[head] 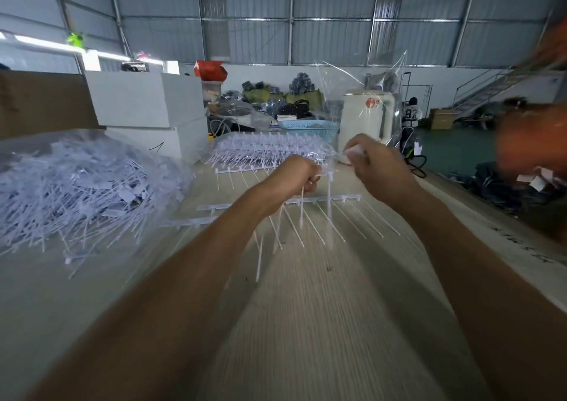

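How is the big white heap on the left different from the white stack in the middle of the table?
The heap is a jumble of loose strips pointing every way; the stack keeps its strips in neat rows joined to bars, like combs. The heap spreads wide and lies nearer; the stack looks smaller and sits farther back. Both are white plastic strips on the wooden table.

Corrugated metal walls [331, 16], wooden table [306, 324], white boxes [144, 99], metal staircase [491, 87], green floor [454, 149].
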A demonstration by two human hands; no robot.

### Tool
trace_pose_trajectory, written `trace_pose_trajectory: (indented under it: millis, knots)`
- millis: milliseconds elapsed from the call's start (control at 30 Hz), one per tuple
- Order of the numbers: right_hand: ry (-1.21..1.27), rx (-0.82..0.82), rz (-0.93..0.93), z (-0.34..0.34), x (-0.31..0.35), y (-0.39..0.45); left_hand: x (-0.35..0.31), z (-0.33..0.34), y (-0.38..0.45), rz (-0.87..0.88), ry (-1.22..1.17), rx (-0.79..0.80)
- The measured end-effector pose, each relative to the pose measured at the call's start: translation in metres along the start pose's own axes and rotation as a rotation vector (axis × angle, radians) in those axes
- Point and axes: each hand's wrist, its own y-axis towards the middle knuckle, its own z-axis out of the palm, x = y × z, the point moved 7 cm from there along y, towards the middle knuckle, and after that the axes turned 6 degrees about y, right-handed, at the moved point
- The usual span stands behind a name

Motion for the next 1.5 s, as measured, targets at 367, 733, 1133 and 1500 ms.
trace_pose_trajectory:
  millis: [367, 733, 1133, 1500]
  knots:
    - [0.854, 0.196, 0.582, 0.038, -0.024, -0.024, -0.001, 0.004, -0.002, 0.229, 0.306, 0.035]
    - [0.841, 0.089, 0.418, 0.037, 0.0, -0.015, -0.006, -0.013, -0.003, 0.201, 0.103, -0.177]
    - [0.163, -0.06, 0.051, 0.016, 0.009, -0.008, 0.0, -0.007, -0.002, 0.039, -0.037, 0.044]
    - [0.837, 0.154, 0.511, 0.037, -0.028, -0.016, -0.015, 0.005, -0.012, 0.219, 0.271, 0.063]
